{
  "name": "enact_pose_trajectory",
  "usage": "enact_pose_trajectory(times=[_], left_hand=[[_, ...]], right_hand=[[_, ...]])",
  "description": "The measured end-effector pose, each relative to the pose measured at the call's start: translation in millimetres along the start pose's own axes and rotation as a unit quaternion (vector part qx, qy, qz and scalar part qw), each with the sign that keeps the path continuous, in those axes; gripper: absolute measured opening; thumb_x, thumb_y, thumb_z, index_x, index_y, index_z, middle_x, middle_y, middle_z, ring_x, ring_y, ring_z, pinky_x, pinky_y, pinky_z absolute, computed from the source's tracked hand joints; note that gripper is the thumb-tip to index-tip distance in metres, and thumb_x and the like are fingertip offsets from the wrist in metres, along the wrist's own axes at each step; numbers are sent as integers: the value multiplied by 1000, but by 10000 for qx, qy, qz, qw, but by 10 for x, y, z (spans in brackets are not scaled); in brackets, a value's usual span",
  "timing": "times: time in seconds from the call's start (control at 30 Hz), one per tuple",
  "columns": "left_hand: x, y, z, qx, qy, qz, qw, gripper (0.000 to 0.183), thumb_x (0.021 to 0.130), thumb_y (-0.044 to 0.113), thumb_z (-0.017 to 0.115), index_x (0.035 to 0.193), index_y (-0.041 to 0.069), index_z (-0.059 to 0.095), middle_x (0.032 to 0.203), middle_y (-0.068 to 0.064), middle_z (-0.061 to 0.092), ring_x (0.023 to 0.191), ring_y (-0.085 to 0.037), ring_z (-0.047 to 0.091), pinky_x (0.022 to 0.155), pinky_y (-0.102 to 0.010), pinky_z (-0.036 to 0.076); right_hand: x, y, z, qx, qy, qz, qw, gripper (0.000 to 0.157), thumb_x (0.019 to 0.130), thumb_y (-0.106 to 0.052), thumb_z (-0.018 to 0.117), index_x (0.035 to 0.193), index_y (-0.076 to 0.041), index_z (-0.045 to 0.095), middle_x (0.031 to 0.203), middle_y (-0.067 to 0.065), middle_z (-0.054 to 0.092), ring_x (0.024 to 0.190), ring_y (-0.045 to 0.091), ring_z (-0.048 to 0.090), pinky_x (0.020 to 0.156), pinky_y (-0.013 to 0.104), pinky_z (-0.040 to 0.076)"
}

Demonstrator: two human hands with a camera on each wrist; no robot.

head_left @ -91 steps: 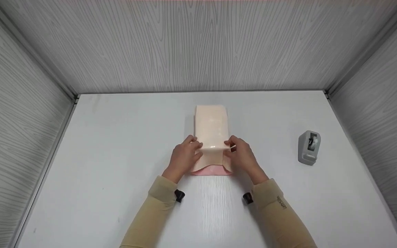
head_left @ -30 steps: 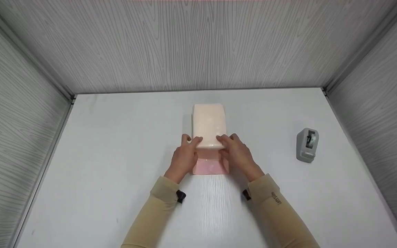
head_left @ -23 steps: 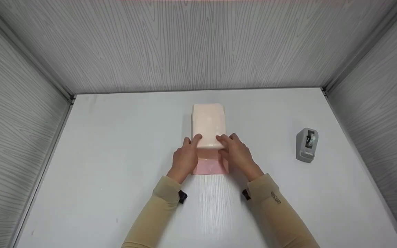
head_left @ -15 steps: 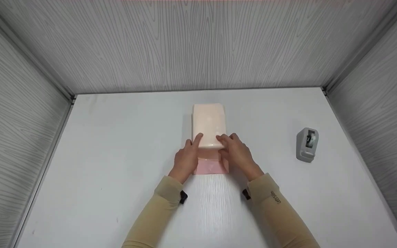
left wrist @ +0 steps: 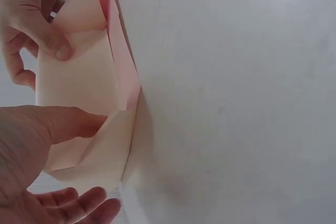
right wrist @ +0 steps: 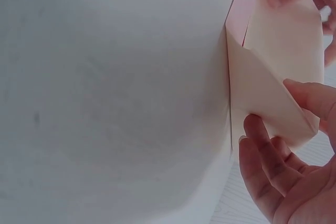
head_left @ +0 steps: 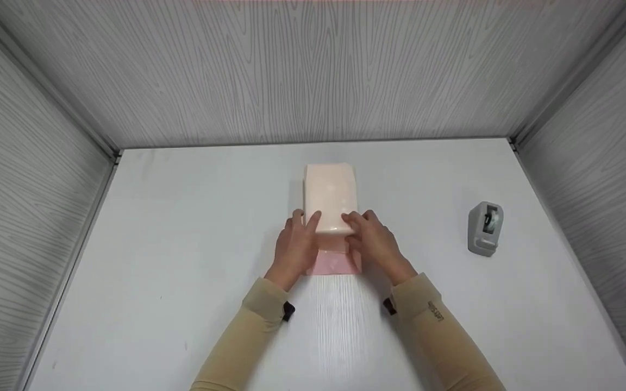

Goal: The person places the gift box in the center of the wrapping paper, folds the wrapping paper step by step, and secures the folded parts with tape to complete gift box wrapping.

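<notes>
A box-shaped parcel (head_left: 330, 190) wrapped in glossy cream paper lies mid-table, its near end unsealed. In the left wrist view the wrapping paper (left wrist: 79, 80) is creased inward at that end, and a pink flap (head_left: 335, 263) of its other side lies toward the person. My left hand (head_left: 295, 250) holds the paper at the left near corner, thumb against the folded end and other fingers along the outside. At the right corner my right hand (head_left: 374, 239) pinches the paper, thumb inside the slanted fold and fingertips outside, as the right wrist view shows. The parcel's contents are hidden.
A grey tape dispenser (head_left: 485, 229) with a roll of clear tape stands to the right on the white table (head_left: 193, 228). Grey wood-grain panels (head_left: 313, 70) enclose the back and both sides.
Both hands have folded the near-end paper inward, uncovering more of the pink flap. Over the last half second the left fingers have shifted along the left corner; the right hand stays almost still.
</notes>
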State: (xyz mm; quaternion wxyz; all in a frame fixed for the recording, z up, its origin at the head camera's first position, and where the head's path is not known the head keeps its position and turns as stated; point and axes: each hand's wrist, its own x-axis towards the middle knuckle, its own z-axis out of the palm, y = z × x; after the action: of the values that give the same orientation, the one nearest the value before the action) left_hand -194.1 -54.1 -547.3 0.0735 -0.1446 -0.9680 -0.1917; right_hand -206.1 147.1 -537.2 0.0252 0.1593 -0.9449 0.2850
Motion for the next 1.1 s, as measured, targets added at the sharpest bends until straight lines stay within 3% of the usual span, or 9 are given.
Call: enact_pose_trajectory(times=[0.1, 0.23, 0.43, 0.6, 0.8, 1.1], left_hand=[[2, 5, -27, 267, 127, 479, 9984, 61, 85, 10, 74, 141, 16, 51, 143, -19, 39, 129, -37, 44, 91, -49, 48], [26, 12, -26, 566, 124, 821, 9949, 56, 87, 12, 74, 138, 17, 54, 145, -14, 42, 138, -33, 35, 92, -50, 47], [72, 17, 2, 684, 297, 822, 9938, 56, 83, 6, 77, 134, 18, 57, 139, -12, 49, 133, -31, 40, 87, -48, 51], [92, 20, 22, 578, 390, 796, 9944, 57, 83, 3, 76, 134, 17, 57, 136, -12, 50, 131, -31, 42, 87, -48, 51], [107, 19, 22, 534, 275, 729, 9955, 58, 83, 3, 77, 135, 16, 56, 137, -11, 50, 132, -30, 41, 89, -48, 50], [116, 12, 3, 513, 95, 733, 9959, 59, 83, 6, 76, 137, 16, 54, 139, -11, 48, 133, -31, 39, 90, -49, 48]], right_hand=[[3, 8, -1, -88, -26, -7, 10000, 48, 85, -10, 78, 129, -18, 59, 102, 12, 52, 71, 24, 54, 65, 43, 52], [-8, 13, -2, -228, -125, 20, 9997, 52, 86, -9, 76, 132, -19, 57, 102, 11, 52, 68, 23, 53, 64, 42, 51], [-13, -10, 22, -648, -191, -170, 9976, 61, 84, -8, 77, 136, -19, 49, 97, 12, 50, 57, 23, 49, 54, 39, 48], [-7, -43, 61, -997, -67, -354, 9944, 58, 84, -9, 77, 132, -15, 45, 96, 17, 50, 53, 25, 50, 49, 41, 47], [18, -62, 116, -1341, 20, -344, 9904, 52, 87, -8, 73, 127, -14, 40, 93, 18, 49, 51, 28, 51, 46, 42, 47], [46, -44, 130, -1366, 170, -489, 9893, 45, 90, -4, 67, 123, -14, 37, 86, 16, 47, 48, 26, 45, 43, 40, 43]])
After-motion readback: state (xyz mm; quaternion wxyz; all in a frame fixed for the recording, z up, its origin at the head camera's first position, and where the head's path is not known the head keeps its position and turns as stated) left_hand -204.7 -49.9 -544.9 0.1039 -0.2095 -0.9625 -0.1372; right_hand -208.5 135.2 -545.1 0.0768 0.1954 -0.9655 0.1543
